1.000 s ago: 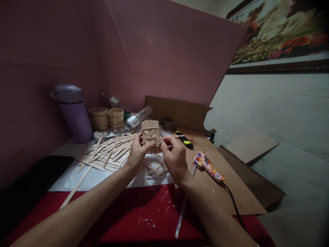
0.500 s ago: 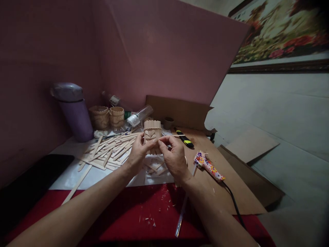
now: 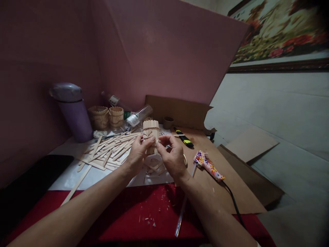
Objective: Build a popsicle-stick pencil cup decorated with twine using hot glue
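A small cup made of upright craft sticks (image 3: 151, 125), with a twine band near its scalloped top, stands between my hands. My left hand (image 3: 137, 151) is closed on the cup's left side, its thumb across the front. Beside the cup's lower right front, my right hand (image 3: 172, 154) makes a pinch, with a tiny pale piece at the fingertips that I cannot make out clearly. Fingers partly hide leaf-like wooden shapes on the cup's front. Below the cup are a pale rounded surface and several cut stick pieces (image 3: 155, 168).
Loose craft sticks (image 3: 113, 151) are heaped at left, near a purple tumbler (image 3: 77, 116) and two decorated cups (image 3: 116, 116). Plastic bottles (image 3: 138, 116) lie behind. On the cardboard at right are a yellow-black utility knife (image 3: 183, 137) and a flowered glue gun (image 3: 208, 166) with its cord.
The cup has shifted slightly left and tilted, showing more of the pale surface below. My left thumb now covers more of the leaf shapes. My right fingertips have moved a little left and down.
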{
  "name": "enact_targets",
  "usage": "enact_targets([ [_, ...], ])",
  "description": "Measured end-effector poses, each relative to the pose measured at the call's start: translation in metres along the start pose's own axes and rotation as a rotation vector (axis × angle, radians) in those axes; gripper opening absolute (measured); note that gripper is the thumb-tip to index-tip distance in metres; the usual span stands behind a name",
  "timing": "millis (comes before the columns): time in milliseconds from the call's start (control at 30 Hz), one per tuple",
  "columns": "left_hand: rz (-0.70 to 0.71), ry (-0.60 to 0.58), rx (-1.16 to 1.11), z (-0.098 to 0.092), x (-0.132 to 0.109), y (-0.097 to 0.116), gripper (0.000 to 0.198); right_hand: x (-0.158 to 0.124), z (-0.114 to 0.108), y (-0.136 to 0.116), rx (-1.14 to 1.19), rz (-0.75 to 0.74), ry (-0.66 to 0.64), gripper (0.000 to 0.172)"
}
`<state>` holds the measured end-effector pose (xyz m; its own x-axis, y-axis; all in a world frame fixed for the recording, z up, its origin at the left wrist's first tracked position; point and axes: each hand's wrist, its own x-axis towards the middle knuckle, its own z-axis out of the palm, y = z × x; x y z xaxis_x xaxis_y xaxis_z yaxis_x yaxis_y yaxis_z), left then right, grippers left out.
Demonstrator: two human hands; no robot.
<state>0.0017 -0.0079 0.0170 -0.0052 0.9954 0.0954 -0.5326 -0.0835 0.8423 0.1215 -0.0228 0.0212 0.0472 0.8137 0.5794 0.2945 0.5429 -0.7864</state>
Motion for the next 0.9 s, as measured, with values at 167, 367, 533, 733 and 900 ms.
enact_targets([
  [167,0.006,0.016,-0.033,0.0025,-0.0008,0.0004,0.057,-0.0017,0.0011,-0.0015,-0.05,0.003,0.013,0.016],
  [367,0.025,0.01,-0.044,0.0006,0.0,-0.0048,0.059,-0.0004,0.0026,-0.0005,-0.021,0.038,0.026,0.015],
  [533,0.04,0.003,-0.046,-0.0019,0.0011,-0.0082,0.054,0.0005,0.002,-0.0017,-0.023,0.051,0.009,0.01],
  [733,0.01,-0.029,-0.033,-0.0025,-0.0009,-0.0062,0.047,0.0,0.0016,-0.0032,-0.017,0.041,0.019,0.009],
  [900,0.038,-0.013,-0.022,-0.0016,-0.0013,-0.0065,0.053,-0.0008,0.0018,-0.0044,-0.013,0.038,0.015,0.006],
])
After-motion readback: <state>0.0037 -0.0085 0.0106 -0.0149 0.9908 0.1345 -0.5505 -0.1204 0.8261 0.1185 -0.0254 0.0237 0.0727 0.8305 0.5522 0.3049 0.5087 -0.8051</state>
